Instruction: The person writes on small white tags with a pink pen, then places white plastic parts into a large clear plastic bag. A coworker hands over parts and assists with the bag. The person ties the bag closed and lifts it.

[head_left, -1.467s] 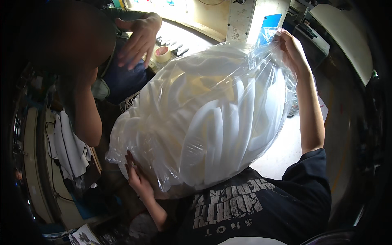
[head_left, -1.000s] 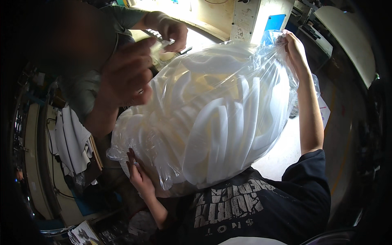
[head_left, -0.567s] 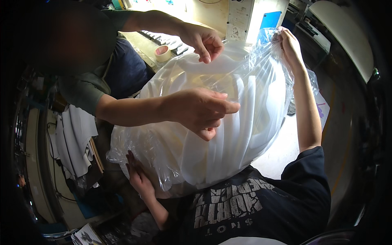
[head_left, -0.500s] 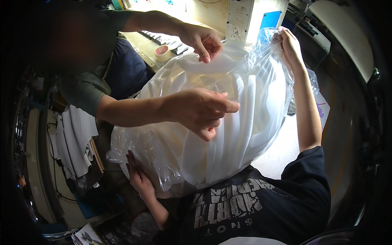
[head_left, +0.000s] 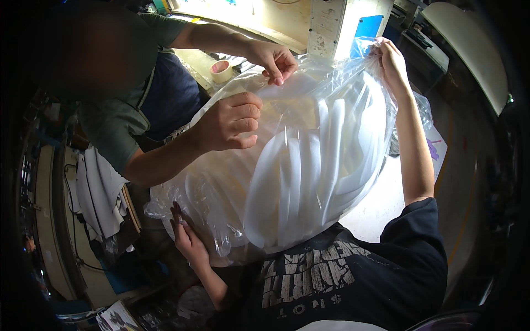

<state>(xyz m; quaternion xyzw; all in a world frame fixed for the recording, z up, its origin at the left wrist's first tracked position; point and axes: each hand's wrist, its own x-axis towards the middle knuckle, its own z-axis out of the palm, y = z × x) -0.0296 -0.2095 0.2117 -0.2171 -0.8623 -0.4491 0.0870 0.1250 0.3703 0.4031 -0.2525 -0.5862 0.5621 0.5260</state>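
Observation:
A big clear plastic bag [head_left: 221, 190] full of white curved, foam-like pieces [head_left: 290, 176] rests against my dark T-shirt. My right hand [head_left: 391, 60] is raised at the far right, closed around the bag's gathered plastic. Down at the bag's lower left, my left hand [head_left: 190, 243] lies along its side with the fingers stretched out. Across from me, a co-worker's far hand [head_left: 274, 62] pinches over the bag's back edge. The co-worker's nearer hand [head_left: 234, 121] is curled above the bag; whether it holds anything cannot be made out.
A roll of tape [head_left: 221, 70] lies on the bench behind the bag, beside a pale machine housing [head_left: 326, 27] with a blue panel. Grey sheets of material [head_left: 99, 187] hang at the left. A white surface [head_left: 375, 198] shows under the bag's right side.
The co-worker's nearer hand has drawn back to the left and slightly up, off the middle of the bag. The far one has barely shifted. Both my hands stay in place.

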